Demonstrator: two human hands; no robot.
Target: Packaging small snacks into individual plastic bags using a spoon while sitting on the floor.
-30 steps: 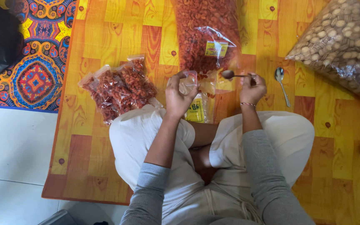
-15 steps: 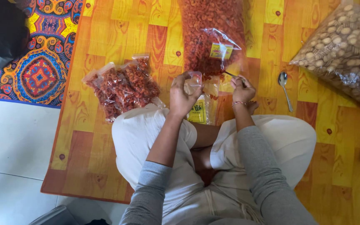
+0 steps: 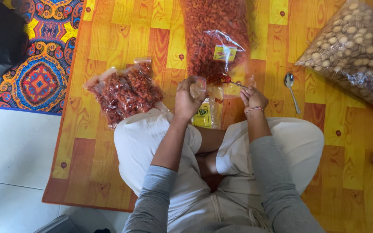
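Note:
I sit cross-legged on a wood-patterned mat (image 3: 109, 39). My left hand (image 3: 187, 101) holds a small clear plastic bag (image 3: 198, 86) upright in front of my knees. My right hand (image 3: 252, 97) grips the handle of a spoon (image 3: 234, 83) whose bowl dips into the open mouth of a large clear sack of red dried snacks (image 3: 214, 39). A stack of small empty bags with a yellow label (image 3: 203, 115) lies between my hands.
Several small filled packets of red snacks (image 3: 121, 90) are piled at my left knee. A second metal spoon (image 3: 291, 88) lies right of my hand. A big sack of pale nuts (image 3: 355, 51) sits at upper right. A patterned rug (image 3: 31, 64) borders the mat.
My right hand has swung the spoon from beside the small bag back into the mouth of the big red sack. My left hand keeps the small bag raised.

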